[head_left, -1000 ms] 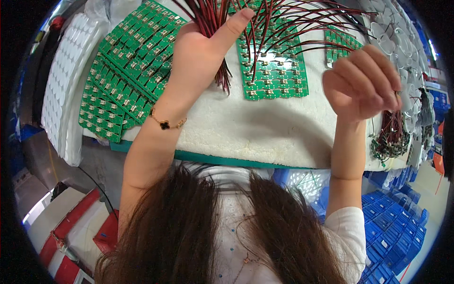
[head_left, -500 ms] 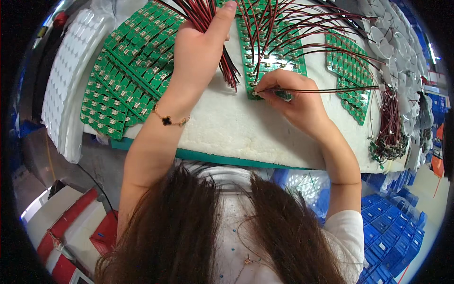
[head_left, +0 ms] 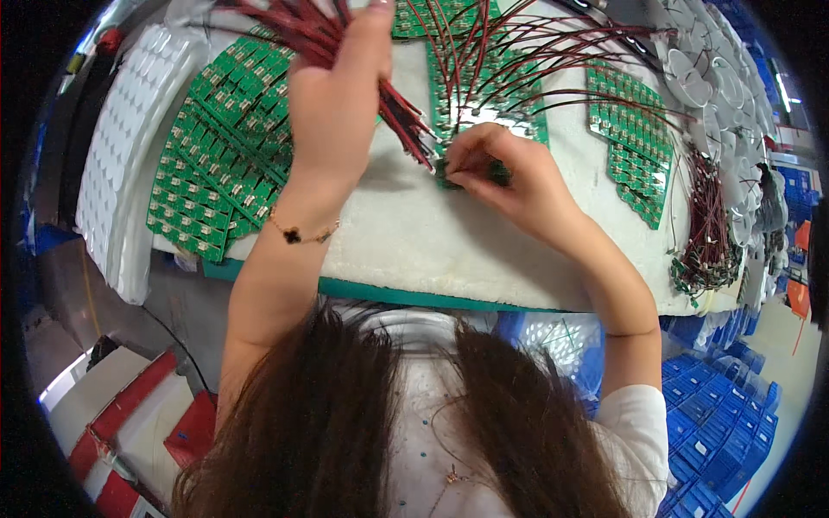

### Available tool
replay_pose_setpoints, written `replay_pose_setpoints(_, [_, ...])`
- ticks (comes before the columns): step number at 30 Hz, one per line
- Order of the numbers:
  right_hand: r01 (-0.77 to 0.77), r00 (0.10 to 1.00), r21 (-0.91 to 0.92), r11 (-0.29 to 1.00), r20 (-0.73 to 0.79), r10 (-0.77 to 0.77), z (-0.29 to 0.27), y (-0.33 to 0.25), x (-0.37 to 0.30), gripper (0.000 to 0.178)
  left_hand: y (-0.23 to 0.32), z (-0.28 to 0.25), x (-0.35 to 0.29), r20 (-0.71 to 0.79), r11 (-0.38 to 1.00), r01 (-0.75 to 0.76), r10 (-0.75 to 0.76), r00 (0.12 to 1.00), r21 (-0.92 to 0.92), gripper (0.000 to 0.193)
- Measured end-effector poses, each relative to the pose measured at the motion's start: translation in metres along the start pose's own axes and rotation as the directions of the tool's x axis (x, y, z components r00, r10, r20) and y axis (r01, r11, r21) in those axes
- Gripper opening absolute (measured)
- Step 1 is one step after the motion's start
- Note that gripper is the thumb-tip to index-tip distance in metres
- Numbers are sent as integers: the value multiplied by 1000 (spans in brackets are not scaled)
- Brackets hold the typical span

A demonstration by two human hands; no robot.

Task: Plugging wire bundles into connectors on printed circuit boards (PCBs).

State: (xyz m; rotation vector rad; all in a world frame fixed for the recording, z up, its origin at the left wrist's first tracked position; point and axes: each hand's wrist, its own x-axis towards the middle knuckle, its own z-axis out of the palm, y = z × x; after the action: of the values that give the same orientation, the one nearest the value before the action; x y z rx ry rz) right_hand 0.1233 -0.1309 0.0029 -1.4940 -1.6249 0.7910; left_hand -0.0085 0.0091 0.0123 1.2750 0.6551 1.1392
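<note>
My left hand [head_left: 332, 125] is wrapped round a thick bundle of red and black wires [head_left: 400, 119], raised over the white mat; its bare ends point toward my right hand. My right hand [head_left: 522, 181] has thumb and forefinger pinched at the near end of a green circuit board panel [head_left: 496, 114]. Whatever lies between those fingertips is too small to make out. Several red and black wires [head_left: 570, 43] rise from the panel and arch to the right. The panel's near right corner is hidden behind my right hand.
Overlapping green circuit boards [head_left: 216, 142] lie on the left, with more boards [head_left: 630, 129] at right. White dotted sheets [head_left: 134, 164] stand at the far left. A heap of wired pieces [head_left: 704, 233] and white round cups [head_left: 691, 82] line the right edge. Blue crates [head_left: 717, 440] stand below.
My left hand and its wire bundle have moved left, with the wire ends now near my right fingertips. The single wire that stretched right from my right hand no longer shows there.
</note>
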Motion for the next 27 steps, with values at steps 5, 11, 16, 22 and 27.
replay_pose_setpoints(5, [-110,983,40,993,-141,115,14,-2,17,26,16,-6,-1,260,892,-57,191,947,-449,36])
replay_pose_setpoints(11, [-191,981,25,981,-36,192,14,-2,27,12,15,0,-3,228,943,54,24,973,-329,42])
replay_pose_setpoints(16, [-72,952,416,907,-244,188,7,3,26,17,11,1,4,101,945,134,-108,989,-299,42])
replay_pose_setpoints(22, [29,995,-82,996,-94,-37,19,-21,19,14,-16,1,6,222,799,30,131,966,-601,41])
replay_pose_setpoints(27, [-361,930,473,804,120,347,5,-24,16,11,12,6,-11,-150,934,281,-317,937,-221,42])
